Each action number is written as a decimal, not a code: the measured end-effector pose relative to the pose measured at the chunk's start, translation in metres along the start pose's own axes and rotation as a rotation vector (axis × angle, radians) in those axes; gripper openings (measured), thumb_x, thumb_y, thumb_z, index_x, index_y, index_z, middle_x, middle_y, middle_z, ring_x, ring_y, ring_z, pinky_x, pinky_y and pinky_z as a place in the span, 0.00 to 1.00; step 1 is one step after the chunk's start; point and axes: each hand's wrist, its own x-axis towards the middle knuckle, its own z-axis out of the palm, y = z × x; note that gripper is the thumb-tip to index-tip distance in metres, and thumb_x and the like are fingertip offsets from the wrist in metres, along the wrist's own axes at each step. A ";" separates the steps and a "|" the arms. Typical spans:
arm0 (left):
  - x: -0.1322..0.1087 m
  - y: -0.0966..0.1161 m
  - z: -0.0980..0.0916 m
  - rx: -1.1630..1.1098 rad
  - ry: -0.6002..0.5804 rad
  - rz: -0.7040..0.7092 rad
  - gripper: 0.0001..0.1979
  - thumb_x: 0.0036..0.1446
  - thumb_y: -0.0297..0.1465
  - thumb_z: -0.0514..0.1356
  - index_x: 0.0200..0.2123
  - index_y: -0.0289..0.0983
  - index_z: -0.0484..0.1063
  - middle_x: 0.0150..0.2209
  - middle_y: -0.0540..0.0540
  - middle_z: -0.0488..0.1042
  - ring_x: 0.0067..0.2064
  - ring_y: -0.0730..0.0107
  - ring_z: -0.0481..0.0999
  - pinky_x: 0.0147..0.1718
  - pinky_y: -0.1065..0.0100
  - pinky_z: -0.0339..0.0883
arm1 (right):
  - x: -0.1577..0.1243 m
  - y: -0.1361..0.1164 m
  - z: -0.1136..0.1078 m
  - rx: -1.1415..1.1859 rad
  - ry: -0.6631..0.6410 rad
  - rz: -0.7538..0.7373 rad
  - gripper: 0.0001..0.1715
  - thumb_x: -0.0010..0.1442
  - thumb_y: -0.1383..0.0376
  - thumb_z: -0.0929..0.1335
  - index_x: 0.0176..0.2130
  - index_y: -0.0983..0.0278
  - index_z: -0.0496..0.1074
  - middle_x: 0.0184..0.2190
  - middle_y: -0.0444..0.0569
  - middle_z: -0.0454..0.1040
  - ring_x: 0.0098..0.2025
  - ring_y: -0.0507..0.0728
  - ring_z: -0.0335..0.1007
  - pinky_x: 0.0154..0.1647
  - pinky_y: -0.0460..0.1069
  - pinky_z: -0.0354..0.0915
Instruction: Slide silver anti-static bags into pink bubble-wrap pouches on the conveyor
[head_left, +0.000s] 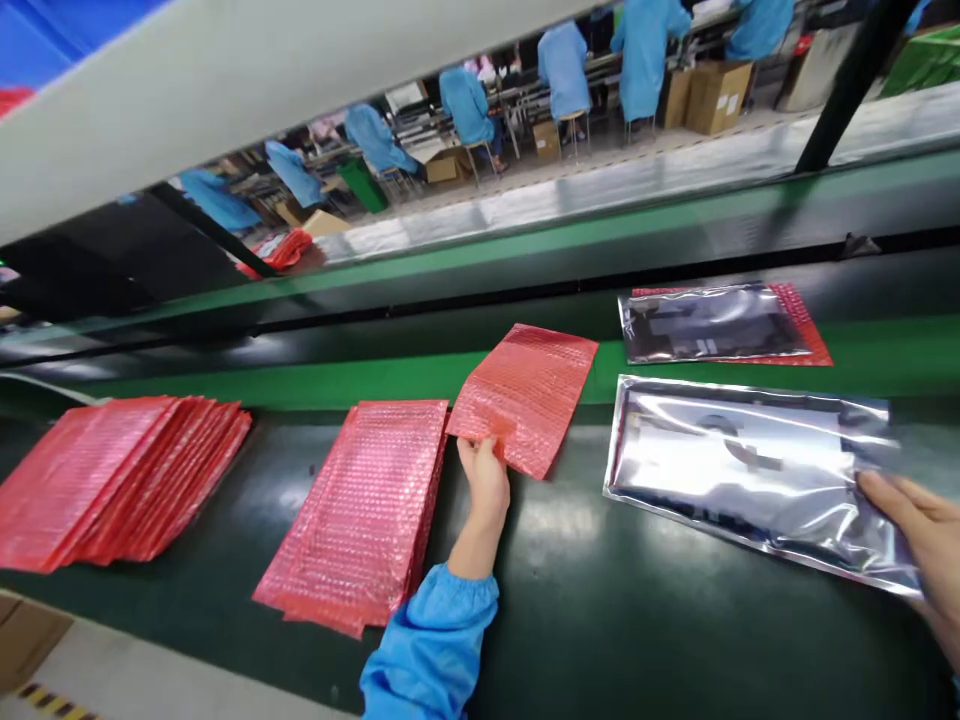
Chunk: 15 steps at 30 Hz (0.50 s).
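Observation:
My left hand (485, 478), in a blue sleeve, pinches the lower edge of a red bubble-wrap bag (529, 390) and holds it above the bench, over the green strip. At the right, my right hand (919, 530) grips the end of a shiny silver antistatic bag (742, 465) with a flat part inside; what that part is I cannot make out. Just left of my left hand lies a stack of red bubble bags (367, 500). Beyond the silver bag, another antistatic bag (709, 325) rests on a red bubble bag (806, 320).
A second, fanned stack of red bubble bags (112, 480) sits at the far left of the dark green bench (600, 620). A green belt strip (360, 378) runs behind. Past the dark posts (855, 85), several people in blue work at tables among cardboard boxes (718, 97).

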 end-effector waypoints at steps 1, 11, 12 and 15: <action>-0.006 -0.001 -0.001 0.016 -0.031 0.025 0.29 0.49 0.31 0.61 0.56 0.41 0.64 0.50 0.43 0.77 0.48 0.65 0.79 0.49 0.65 0.73 | 0.001 -0.002 -0.001 0.046 0.003 0.103 0.25 0.37 0.47 0.80 0.32 0.57 0.80 0.31 0.57 0.79 0.25 0.64 0.73 0.19 0.54 0.66; -0.022 0.022 -0.018 1.081 -0.386 0.612 0.34 0.49 0.22 0.60 0.62 0.37 0.69 0.78 0.37 0.41 0.78 0.40 0.38 0.72 0.38 0.44 | -0.036 -0.053 0.018 0.098 0.100 0.371 0.30 0.25 0.59 0.77 0.33 0.63 0.75 0.23 0.45 0.71 0.20 0.55 0.64 0.13 0.47 0.59; -0.020 0.025 -0.019 1.158 -0.454 0.591 0.32 0.50 0.22 0.59 0.60 0.37 0.71 0.77 0.37 0.45 0.77 0.41 0.42 0.71 0.38 0.45 | -0.037 -0.053 0.019 0.079 0.096 0.342 0.32 0.23 0.59 0.78 0.33 0.63 0.75 0.23 0.44 0.70 0.20 0.54 0.63 0.12 0.47 0.58; -0.022 0.034 -0.019 1.313 -0.575 0.530 0.29 0.56 0.28 0.60 0.63 0.38 0.70 0.72 0.36 0.60 0.72 0.44 0.58 0.66 0.42 0.58 | -0.037 -0.052 0.021 0.071 0.123 0.272 0.32 0.21 0.59 0.78 0.32 0.62 0.72 0.22 0.41 0.68 0.19 0.52 0.60 0.13 0.46 0.56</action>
